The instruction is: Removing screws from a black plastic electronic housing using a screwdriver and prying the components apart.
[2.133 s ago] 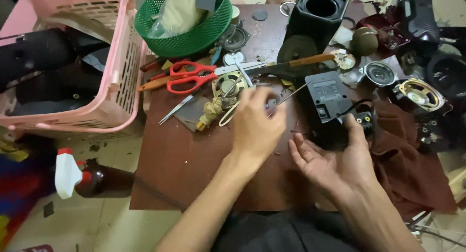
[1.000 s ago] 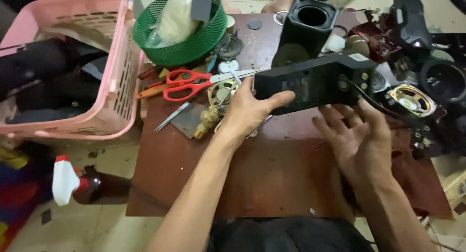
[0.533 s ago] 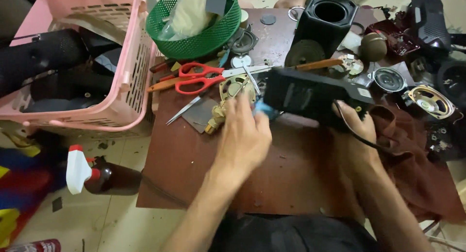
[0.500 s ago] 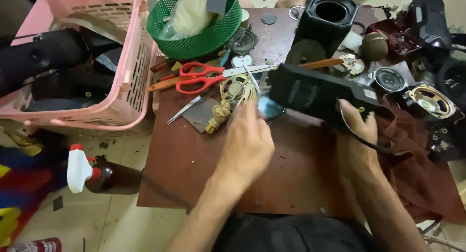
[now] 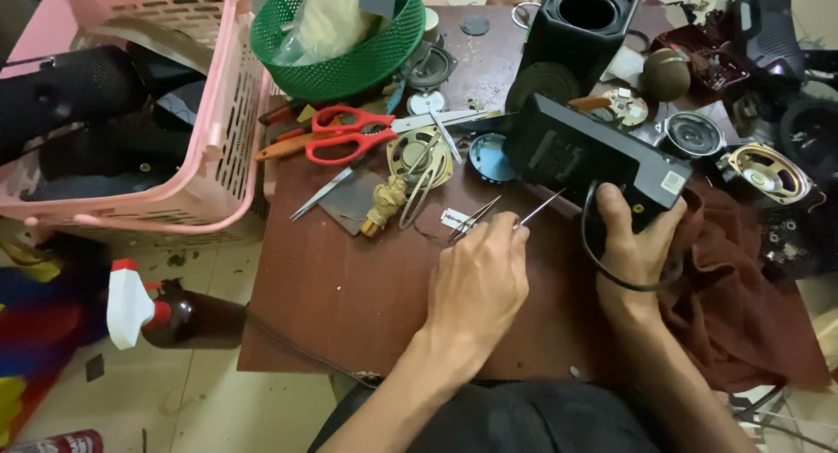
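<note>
Since half a second ago the left hand [image 5: 478,283] has drawn back from the blue disc toward the near edge of the table, and it now pinches a thin metal probe [image 5: 539,209] between fingertips, with a pair of slim metal tweezers [image 5: 471,218] lying just beside it. That probe's long axis runs diagonally, its tip pointing up and right toward the black rectangular plastic speaker housing [image 5: 594,156]. The right hand [image 5: 635,248] is closed around the housing's near right end, holding it tilted above the dark red-brown wooden table [image 5: 349,305]; the housing's long axis slants from upper left down to lower right. A black cable [image 5: 602,270] loops down from it past the wrist. Beyond the housing lie red-handled scissors [image 5: 349,134], a round blue disc [image 5: 491,156], a green mesh basket [image 5: 349,65] and a tall black speaker box [image 5: 580,25]. A pink plastic laundry basket [image 5: 223,130] stands left of the table, and a maroon cloth [image 5: 742,287] is draped at right.
</note>
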